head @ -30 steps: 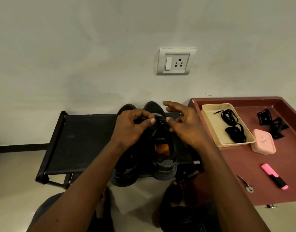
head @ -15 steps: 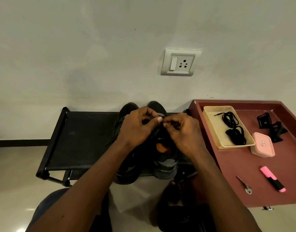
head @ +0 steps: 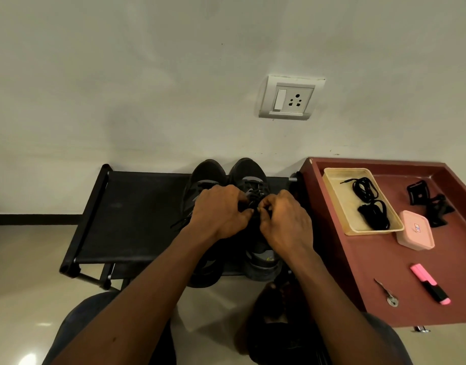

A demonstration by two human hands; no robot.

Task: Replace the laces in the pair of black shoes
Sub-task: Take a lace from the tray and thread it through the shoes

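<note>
- Pair of black shoes [head: 249,171]: stands side by side on the black rack [head: 137,214], at the rack's end nearest the table, toes towards the wall.
- Left hand [head: 221,212]: fingers curled inward, tips pinching the lace [head: 254,192] over the tongue of the shoe nearer the rack's table end.
- Right hand [head: 284,222]: fingers likewise curled, pinching the same lace. The exact strand is lost, dark on dark.
- Change: one second ago the right hand's fingers were spread, with the forefinger reaching past the toe. Now they are clenched, and the two sets of fingertips nearly meet.
- Meaning, as a judgement: the grip has tightened on a crossing near the top eyelets. This shoe is being worked loose or threaded, and the task looks to be at an early stage. The spare laces [head: 368,201] lie untouched in the beige tray [head: 329,177], beyond the rack's table end.
- A loose lace end [head: 179,222] trails from the other shoe onto the rack's fabric.
- Edges: the red-brown table [head: 358,272] has a raised rim close beside the rack's end, near the right wrist. The wall stands just behind the rack.
- Open room: bare fabric runs along the rack away from the table. There is floor in front of the rack, beside the knees.
- Pink box [head: 416,230] and pink highlighter [head: 429,283]: on the table, well apart from the rack.
</note>
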